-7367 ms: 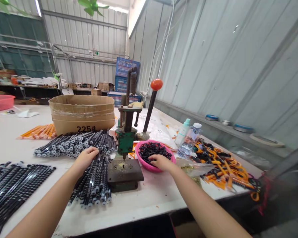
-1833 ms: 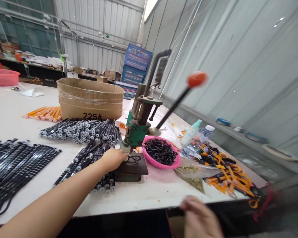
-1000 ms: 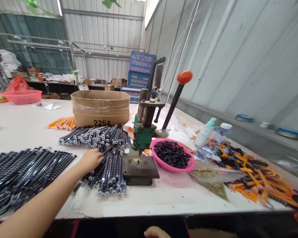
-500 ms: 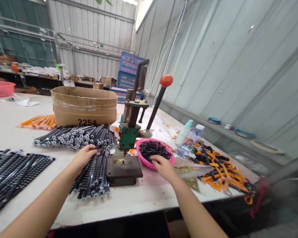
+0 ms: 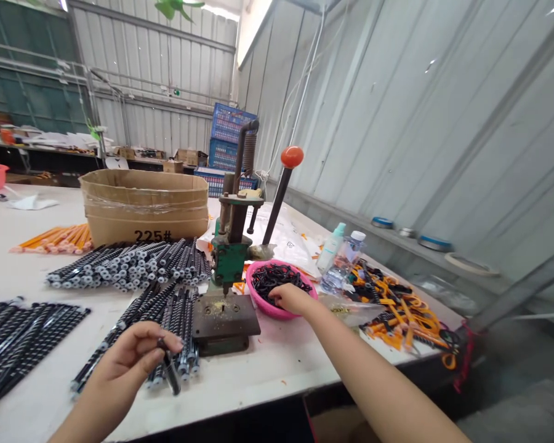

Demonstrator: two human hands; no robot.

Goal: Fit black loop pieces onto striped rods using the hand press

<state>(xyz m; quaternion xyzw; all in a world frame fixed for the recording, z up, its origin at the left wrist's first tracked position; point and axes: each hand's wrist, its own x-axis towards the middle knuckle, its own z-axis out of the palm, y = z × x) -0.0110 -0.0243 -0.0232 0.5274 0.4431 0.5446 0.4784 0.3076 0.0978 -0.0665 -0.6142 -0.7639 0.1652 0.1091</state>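
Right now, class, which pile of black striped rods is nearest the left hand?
The front pile beside the press, partly behind the left hand; the back pile lies by the cardboard box, the left pile at the picture's edge.

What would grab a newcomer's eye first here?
Probably the orange knob atop the lever of the green press, mid-picture. Next, the pink basket of black pieces right of the press, the right hand over its near rim. Then the left hand, lower left, holding a dark rod.

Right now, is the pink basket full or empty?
Not empty: black pieces lie heaped inside the pink basket, the right hand over them. How full is hard to tell.
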